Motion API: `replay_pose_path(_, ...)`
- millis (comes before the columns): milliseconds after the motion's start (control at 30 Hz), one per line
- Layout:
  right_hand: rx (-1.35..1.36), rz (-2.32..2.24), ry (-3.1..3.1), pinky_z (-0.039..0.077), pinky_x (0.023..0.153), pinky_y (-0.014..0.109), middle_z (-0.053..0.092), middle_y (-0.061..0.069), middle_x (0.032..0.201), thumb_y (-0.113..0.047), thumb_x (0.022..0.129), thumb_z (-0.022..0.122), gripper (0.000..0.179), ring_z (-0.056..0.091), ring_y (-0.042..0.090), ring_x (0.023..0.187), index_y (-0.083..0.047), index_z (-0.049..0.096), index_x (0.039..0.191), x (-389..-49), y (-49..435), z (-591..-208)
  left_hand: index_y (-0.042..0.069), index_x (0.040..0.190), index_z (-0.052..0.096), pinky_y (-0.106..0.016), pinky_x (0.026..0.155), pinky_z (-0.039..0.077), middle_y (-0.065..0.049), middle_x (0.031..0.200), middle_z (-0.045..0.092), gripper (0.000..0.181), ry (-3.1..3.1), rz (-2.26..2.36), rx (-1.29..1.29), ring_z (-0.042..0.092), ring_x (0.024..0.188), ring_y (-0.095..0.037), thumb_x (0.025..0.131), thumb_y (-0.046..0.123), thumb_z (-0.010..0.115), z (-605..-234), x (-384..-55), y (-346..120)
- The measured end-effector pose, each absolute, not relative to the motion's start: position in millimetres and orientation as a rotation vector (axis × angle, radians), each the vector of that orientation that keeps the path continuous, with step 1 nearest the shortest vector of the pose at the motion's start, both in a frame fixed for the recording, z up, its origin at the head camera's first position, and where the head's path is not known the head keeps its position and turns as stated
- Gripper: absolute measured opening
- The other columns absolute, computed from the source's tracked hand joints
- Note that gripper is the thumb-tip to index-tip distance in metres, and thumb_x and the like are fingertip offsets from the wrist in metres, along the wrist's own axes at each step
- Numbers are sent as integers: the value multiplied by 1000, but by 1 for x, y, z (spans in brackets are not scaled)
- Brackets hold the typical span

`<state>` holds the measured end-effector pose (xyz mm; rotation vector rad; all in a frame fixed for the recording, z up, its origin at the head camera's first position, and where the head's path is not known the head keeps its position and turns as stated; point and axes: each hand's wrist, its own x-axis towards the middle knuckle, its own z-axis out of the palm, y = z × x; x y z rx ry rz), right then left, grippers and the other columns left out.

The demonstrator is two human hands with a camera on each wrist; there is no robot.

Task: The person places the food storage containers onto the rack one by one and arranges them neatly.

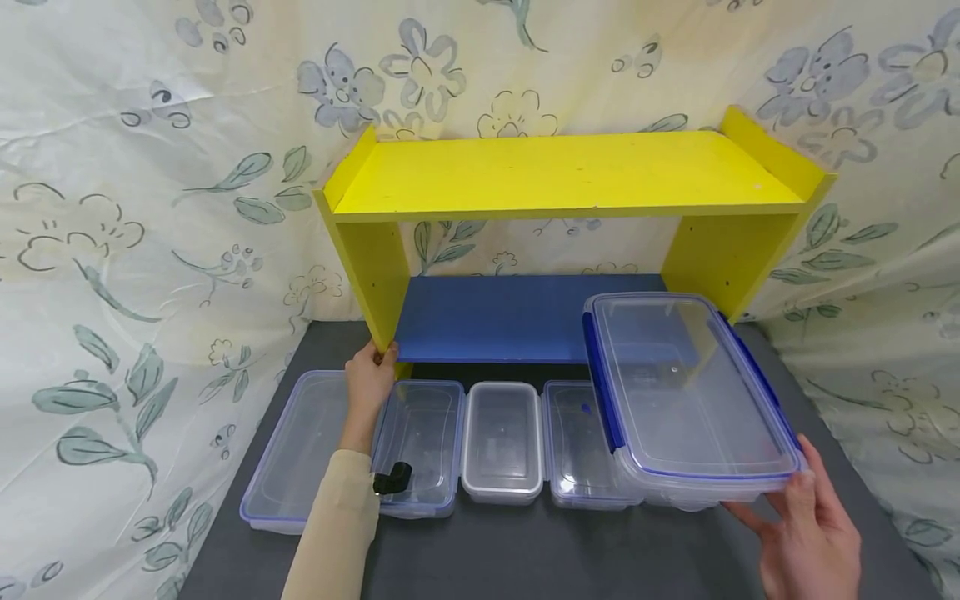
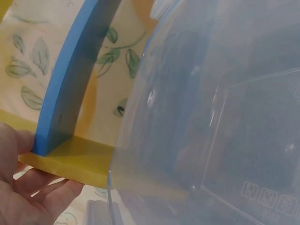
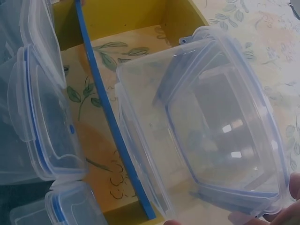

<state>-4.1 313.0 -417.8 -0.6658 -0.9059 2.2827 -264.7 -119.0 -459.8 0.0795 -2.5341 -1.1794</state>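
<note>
In the head view, my left hand grips the front edge of the left side panel of a yellow shelf unit, beside its blue lower board. The left wrist view shows the fingers curled round that yellow panel. My right hand holds a large clear lidded container with blue side latches by its near right corner, thumb at the rim and fingers beneath. The container is tilted, and its far end overlaps the right part of the blue board; whether it touches the board, I cannot tell.
Several clear lidded containers line the dark table before the shelf: a large one at left, a blue-rimmed one, a small white-rimmed one and another partly covered by the held container. Floral cloth hangs behind.
</note>
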Motion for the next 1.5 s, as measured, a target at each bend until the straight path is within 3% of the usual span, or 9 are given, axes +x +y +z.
replay_pose_path(333,-610,2271,-926,55,49,43,70,3,120,-17,92,61,48,72,16,94,-12,53,139,-12,308,-417,5,95,66,-35,59,48,-16,80,69,27,-2556,-1173,77,62,68,-30,97,31,56,-458,-263,-119)
replay_pose_path(600,-690,2255,-967,55,49,43,66,1,126,-23,87,68,49,71,15,94,-17,58,135,-24,307,-413,6,94,65,-31,57,46,-16,78,68,28,-2560,-1187,84,62,67,-30,98,32,56,-457,-262,-120)
replay_pose_path(1167,-663,2280,-915,54,46,45,67,2,122,-21,89,68,45,71,16,91,-17,59,134,-48,303,-407,7,91,64,-31,54,42,-15,74,67,25,-2545,-1177,69,58,62,-29,97,30,57,-461,-265,-120)
replay_pose_path(1500,-654,2266,-937,54,46,45,63,2,129,-25,90,67,44,70,14,97,-18,60,133,-60,301,-409,7,92,64,-32,56,42,-14,76,67,26,-2561,-1162,71,59,63,-28,97,31,56,-459,-263,-120)
